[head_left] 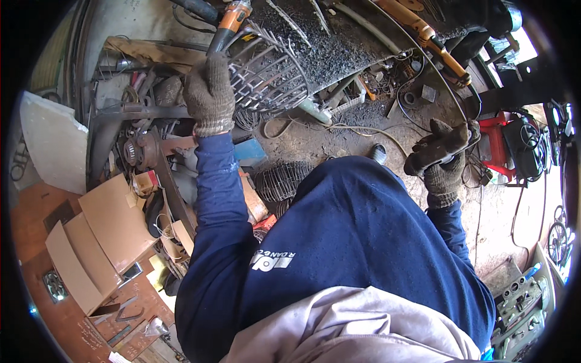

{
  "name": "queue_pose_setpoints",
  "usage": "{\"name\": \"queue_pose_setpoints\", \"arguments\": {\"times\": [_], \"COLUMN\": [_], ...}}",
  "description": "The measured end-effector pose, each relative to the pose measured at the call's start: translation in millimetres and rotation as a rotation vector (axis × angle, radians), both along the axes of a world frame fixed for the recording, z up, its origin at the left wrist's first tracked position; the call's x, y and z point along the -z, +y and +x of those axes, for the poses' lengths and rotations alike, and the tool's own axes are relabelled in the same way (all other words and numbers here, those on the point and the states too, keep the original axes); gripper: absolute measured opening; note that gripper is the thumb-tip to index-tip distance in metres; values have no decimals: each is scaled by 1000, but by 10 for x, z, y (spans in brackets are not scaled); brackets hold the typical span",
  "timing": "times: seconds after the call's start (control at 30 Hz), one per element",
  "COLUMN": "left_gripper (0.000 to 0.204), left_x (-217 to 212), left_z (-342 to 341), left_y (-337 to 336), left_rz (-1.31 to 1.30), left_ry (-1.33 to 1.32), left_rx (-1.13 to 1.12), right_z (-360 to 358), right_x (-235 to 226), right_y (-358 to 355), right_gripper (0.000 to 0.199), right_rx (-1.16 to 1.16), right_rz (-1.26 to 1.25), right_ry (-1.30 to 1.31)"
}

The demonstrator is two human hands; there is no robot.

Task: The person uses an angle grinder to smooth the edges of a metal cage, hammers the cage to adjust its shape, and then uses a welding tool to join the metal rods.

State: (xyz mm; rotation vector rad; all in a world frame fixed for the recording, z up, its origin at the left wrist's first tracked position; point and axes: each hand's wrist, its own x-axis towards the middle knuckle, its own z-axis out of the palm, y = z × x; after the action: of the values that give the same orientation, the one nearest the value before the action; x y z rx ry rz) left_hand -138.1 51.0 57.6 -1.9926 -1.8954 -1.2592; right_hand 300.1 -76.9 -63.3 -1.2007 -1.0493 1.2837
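Observation:
My left hand (209, 94), in a brown knit glove, is closed beside a basket-shaped grate of bent metal bars (266, 75). Its fingers are turned away, so what they grip is hidden. Just beyond the thumb lies the dark end of an orange and black power tool (233, 17), which seems to meet the glove. Farther right and lower, my right hand (443, 172), gloved too, is wrapped round a dark hand tool (439, 151). I cannot make out its exact kind. A thin cable or rod curves up from near that hand toward the bench.
The metal bench (345, 54) carries dark shavings and metal rods. An orange long-handled tool (451, 60) lies along its right side. Cables (363, 130) trail over the floor. A wire coil (281, 180) lies near my knees, cardboard boxes (115, 224) at left, a red stand (496, 145) at right.

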Motion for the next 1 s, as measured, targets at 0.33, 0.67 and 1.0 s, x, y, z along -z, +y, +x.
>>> {"name": "queue_pose_setpoints", "arguments": {"times": [0.33, 0.67, 1.0], "left_gripper": [53, 47, 61], "left_x": [-556, 353, 1124], "left_z": [327, 170, -126], "left_y": [36, 25, 64], "left_rz": [-273, -738, -768], "left_ry": [98, 125, -48], "left_rx": [25, 25, 23], "right_z": [-103, -106, -154], "right_x": [-120, -189, 25], "right_y": [-68, -190, -292], "right_gripper": [64, 50, 67], "right_rx": [-48, -63, -91], "right_rz": [44, -168, -114], "right_ry": [-84, -70, -220]}}
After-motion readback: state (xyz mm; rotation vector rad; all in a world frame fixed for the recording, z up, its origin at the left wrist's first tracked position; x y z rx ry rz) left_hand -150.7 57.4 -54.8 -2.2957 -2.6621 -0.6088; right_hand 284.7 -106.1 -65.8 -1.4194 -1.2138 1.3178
